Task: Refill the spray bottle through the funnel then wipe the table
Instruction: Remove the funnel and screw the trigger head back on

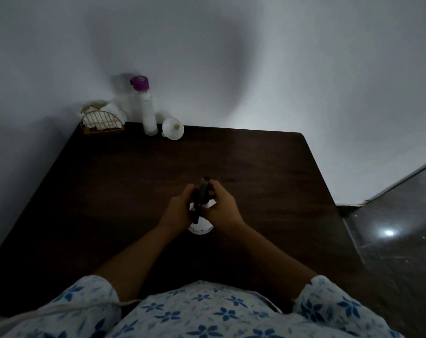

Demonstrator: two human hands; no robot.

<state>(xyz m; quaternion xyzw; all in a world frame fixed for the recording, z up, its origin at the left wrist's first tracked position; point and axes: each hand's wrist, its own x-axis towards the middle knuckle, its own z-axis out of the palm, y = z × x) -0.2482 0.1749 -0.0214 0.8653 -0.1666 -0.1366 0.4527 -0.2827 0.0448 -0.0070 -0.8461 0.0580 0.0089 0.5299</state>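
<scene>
The spray bottle (200,226) stood upright on the dark wooden table (256,167), near the middle of it and toward the person's side. Its white body showed below the hands, and its black spray head (202,191) rose between them. The left hand (179,212) had its fingers curled round the upper part of the bottle on its left. The right hand (223,208) gripped from the other side, with its fingers wrapped near the neck and the spray head. The two hands were close together, almost touching around the top. The dim light and blur made it impossible to tell whether the head sat fully on the bottle or was loose. Both forearms reached forward from short sleeves (90,291) of pale cloth printed with blue flowers. At the far left corner of the table, well apart from the hands, a small wire napkin holder (101,123) held white tissues. Just to its right stood a tall clear bottle (149,113) with a purple cap (139,82). Beside that bottle a white funnel (173,129) rested on the table close to the back edge, its wide mouth tilted toward the camera. A plain pale wall (256,57) ran behind the table. To the right lay a dark glossy floor (402,215) with a bright spot of reflected light.
</scene>
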